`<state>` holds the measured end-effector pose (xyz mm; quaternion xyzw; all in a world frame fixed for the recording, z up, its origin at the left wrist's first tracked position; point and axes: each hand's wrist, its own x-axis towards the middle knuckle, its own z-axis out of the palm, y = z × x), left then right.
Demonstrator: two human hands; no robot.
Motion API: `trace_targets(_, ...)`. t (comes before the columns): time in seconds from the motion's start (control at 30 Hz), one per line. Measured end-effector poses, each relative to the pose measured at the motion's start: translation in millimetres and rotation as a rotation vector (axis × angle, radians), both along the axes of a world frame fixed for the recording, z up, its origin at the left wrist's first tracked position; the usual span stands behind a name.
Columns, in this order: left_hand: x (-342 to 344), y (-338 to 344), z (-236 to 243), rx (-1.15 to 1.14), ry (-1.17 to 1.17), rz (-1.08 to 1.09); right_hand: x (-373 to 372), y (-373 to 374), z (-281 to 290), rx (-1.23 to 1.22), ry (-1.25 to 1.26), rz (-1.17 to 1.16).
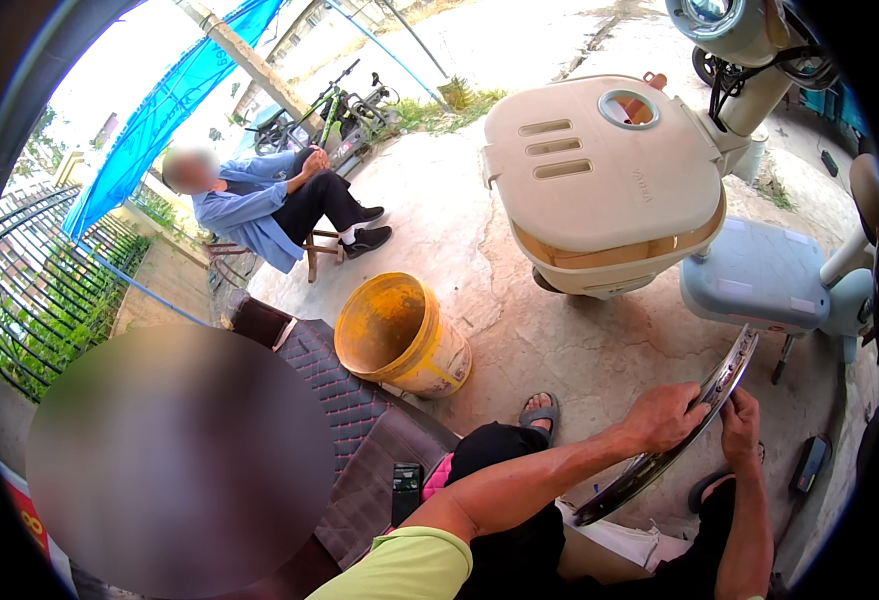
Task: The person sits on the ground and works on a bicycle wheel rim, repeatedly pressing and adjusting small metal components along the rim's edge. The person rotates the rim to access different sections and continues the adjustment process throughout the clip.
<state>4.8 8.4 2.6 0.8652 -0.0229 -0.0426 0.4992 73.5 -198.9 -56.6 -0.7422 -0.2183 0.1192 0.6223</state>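
A bare metal wheel rim (624, 486) is held edge-on and tilted above my lap, its upper end shiny and the lower part dark. My left hand (666, 416) is closed round it from the left, with fingers curled over its edge. Close by on the right, my right hand (740, 428) grips the same rim, thumb and fingers folded against it. Parts of the fingers are hidden behind the metal. Below the rim, a white cloth or sheet (625, 540) lies between my legs.
A dirty yellow bucket (400, 335) stands front left by a quilted seat (325, 385) carrying a phone (407, 490). Ahead is a lidded beige basket (610, 185), with a grey-blue scooter (755, 275) to its right. A seated person (260, 205) is far left; a black device (811, 463) lies right.
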Motion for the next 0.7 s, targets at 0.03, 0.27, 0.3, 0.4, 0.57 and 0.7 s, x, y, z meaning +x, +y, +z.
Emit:
trace_targets(0.03,0.1,-0.1,-1.3,0.002,-0.004,0.001,0.2,0.3,0.4,0.035,0.041,0.023)
trace_targets(0.27,-0.8,0.1,1.0,0.003,0.0,0.004,2.7,-3.0,-22.4,0.054,0.017,-0.037)
trace_targets(0.3,-0.4,0.0,1.5,0.0,-0.001,0.005,1.0,-2.2,-25.0,-0.005,-0.05,-0.082)
trace_targets(0.4,-0.3,0.8,-1.1,-0.007,-0.013,0.014,-11.8,12.6,-5.4,-0.121,-0.185,-0.197)
trace_targets(0.57,0.3,-0.7,-2.5,-0.009,-0.017,0.007,-18.7,19.0,-2.1,-0.076,-0.203,-0.217)
trace_targets(0.7,-0.6,-2.7,-0.6,-0.022,-0.012,0.001,-11.7,9.6,-10.0,-0.006,-0.181,-0.118)
